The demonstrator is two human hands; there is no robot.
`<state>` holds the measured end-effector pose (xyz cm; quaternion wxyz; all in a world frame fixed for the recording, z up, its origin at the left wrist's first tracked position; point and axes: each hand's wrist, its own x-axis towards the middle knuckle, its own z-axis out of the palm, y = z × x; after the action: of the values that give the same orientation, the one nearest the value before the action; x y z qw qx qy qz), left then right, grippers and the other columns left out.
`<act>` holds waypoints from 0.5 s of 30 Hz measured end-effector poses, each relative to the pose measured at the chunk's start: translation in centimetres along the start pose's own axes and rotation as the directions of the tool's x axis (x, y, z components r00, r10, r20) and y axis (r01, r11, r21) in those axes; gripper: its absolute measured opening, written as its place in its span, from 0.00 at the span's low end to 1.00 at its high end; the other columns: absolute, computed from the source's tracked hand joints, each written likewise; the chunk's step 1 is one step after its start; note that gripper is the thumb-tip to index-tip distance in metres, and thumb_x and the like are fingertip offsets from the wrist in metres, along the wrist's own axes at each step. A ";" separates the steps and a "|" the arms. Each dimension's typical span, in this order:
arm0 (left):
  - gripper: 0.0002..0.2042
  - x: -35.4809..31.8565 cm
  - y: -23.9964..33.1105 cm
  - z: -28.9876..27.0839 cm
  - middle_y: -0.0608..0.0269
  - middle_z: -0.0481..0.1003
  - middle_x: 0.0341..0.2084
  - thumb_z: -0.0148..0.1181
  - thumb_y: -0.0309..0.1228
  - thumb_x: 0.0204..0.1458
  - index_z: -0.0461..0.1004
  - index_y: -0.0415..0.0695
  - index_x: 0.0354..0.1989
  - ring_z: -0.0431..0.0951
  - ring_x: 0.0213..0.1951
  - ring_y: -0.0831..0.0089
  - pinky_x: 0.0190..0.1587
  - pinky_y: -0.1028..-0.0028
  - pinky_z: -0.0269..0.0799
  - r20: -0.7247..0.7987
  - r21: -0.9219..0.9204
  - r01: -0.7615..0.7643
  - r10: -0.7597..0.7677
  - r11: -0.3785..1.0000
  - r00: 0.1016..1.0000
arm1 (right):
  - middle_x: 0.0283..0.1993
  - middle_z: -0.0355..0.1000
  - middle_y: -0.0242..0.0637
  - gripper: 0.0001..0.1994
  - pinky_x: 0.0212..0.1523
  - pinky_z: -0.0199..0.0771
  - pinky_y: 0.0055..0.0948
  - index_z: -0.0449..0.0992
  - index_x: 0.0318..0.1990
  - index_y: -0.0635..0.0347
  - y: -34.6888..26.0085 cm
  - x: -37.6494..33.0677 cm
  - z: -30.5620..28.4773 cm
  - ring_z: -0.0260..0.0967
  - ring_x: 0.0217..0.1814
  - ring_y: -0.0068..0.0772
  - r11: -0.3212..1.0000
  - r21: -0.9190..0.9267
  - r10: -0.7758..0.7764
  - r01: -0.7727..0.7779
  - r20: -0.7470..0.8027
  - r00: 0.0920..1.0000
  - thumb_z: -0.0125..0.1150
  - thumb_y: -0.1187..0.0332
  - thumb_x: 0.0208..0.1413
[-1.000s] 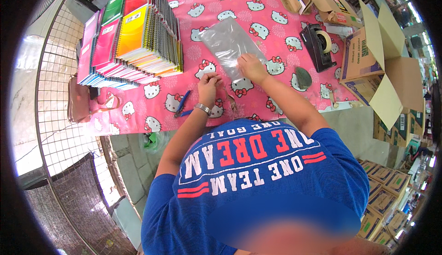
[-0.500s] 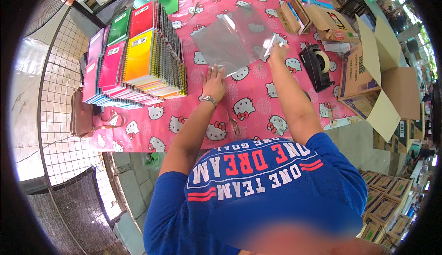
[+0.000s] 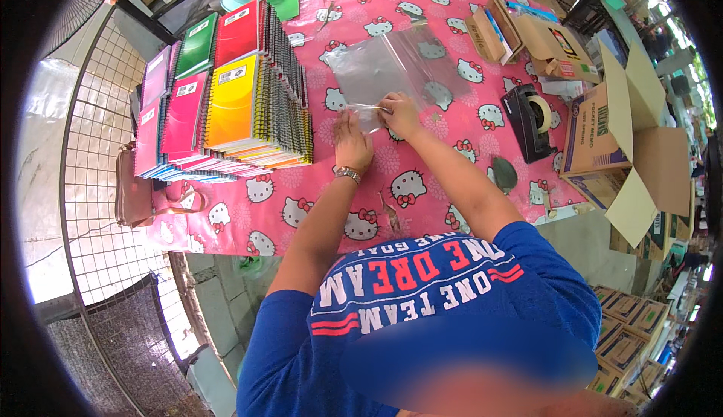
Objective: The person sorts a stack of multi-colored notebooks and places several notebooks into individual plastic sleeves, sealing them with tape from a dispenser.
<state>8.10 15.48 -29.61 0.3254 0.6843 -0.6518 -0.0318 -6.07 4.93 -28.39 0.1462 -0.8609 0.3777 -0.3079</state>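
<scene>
Pinching the near edge of the clear plastic bag (image 3: pixel 395 67) with my right hand (image 3: pixel 399 113), I press my flat, empty left hand (image 3: pixel 351 140) just beside it. Opening its mouth seems underway; next needs parting its layers.

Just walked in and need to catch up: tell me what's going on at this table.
A person in a blue shirt stands at a table with a pink cartoon-cat cloth. Both hands are on the near edge of a clear plastic bag lying flat on it: the left hand presses down flat, the right hand pinches the bag's edge. Stacks of spiral notebooks sit to the left, a black tape dispenser and open cardboard boxes to the right.
</scene>
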 end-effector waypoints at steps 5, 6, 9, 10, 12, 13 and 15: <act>0.27 0.7 1.0 -0.5 0.49 0.55 0.63 0.47 0.33 0.52 0.57 0.45 0.63 0.51 0.66 0.53 0.67 0.53 0.43 0.093 0.049 0.008 -0.013 0.999 0.996 | 0.32 0.75 0.29 0.08 0.43 0.68 0.28 0.81 0.33 0.59 1.5 1.3 0.5 0.69 0.41 0.26 0.534 0.618 0.572 -0.577 0.238 0.785 0.62 0.65 0.52; 0.27 0.6 0.9 -0.3 0.49 0.55 0.63 0.47 0.33 0.52 0.57 0.45 0.63 0.51 0.66 0.53 0.67 0.53 0.43 0.091 0.051 0.008 -0.012 0.999 0.996 | 0.35 0.76 0.29 0.08 0.40 0.67 0.27 0.80 0.37 0.58 2.5 1.9 0.1 0.67 0.39 0.21 0.487 0.669 0.605 -0.561 0.205 0.770 0.59 0.66 0.55; 0.25 0.8 0.4 -0.1 0.51 0.52 0.66 0.47 0.37 0.53 0.61 0.47 0.61 0.49 0.67 0.55 0.68 0.55 0.40 0.248 0.161 0.023 -0.063 0.987 0.967 | 0.38 0.75 0.31 0.09 0.32 0.67 0.24 0.78 0.42 0.60 4.6 3.3 -3.0 0.67 0.33 0.20 0.307 0.905 0.744 -0.294 -0.035 0.667 0.52 0.68 0.60; 0.24 1.0 1.0 0.0 0.52 0.53 0.65 0.46 0.38 0.53 0.62 0.47 0.61 0.50 0.67 0.55 0.68 0.55 0.40 0.238 0.175 0.010 -0.052 0.984 0.970 | 0.38 0.74 0.32 0.09 0.33 0.68 0.25 0.76 0.43 0.61 7.2 2.8 -4.8 0.67 0.33 0.22 0.191 0.951 0.815 -0.244 -0.015 0.579 0.52 0.69 0.60; 0.24 0.9 1.5 -0.1 0.52 0.54 0.65 0.45 0.39 0.54 0.64 0.48 0.60 0.50 0.67 0.56 0.68 0.55 0.40 0.233 0.190 -0.006 -0.039 0.982 0.972 | 0.38 0.73 0.33 0.09 0.33 0.69 0.25 0.74 0.44 0.62 10.2 1.8 -6.9 0.68 0.33 0.24 0.077 0.981 0.876 -0.176 0.018 0.482 0.52 0.71 0.59; 0.24 0.9 1.7 -0.2 0.52 0.55 0.64 0.45 0.39 0.54 0.64 0.47 0.60 0.50 0.67 0.56 0.68 0.55 0.40 0.231 0.190 0.004 -0.049 0.982 0.972 | 0.34 0.71 0.32 0.11 0.30 0.68 0.23 0.71 0.47 0.63 10.9 1.4 -7.5 0.67 0.30 0.22 0.120 0.957 0.906 -0.265 0.004 0.423 0.51 0.72 0.59; 0.24 0.7 1.4 -0.2 0.52 0.55 0.64 0.45 0.39 0.54 0.63 0.47 0.60 0.50 0.67 0.57 0.68 0.55 0.40 0.220 0.197 0.023 -0.067 0.980 0.973 | 0.35 0.70 0.38 0.16 0.36 0.70 0.29 0.65 0.53 0.64 9.4 1.7 -8.2 0.69 0.36 0.27 0.207 0.894 0.960 -0.397 -0.107 0.260 0.51 0.74 0.56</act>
<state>7.11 14.98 -28.52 0.1806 0.7192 -0.6687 -0.0535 -15.71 -2.80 -25.95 0.4555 -0.2401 0.6153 -0.5969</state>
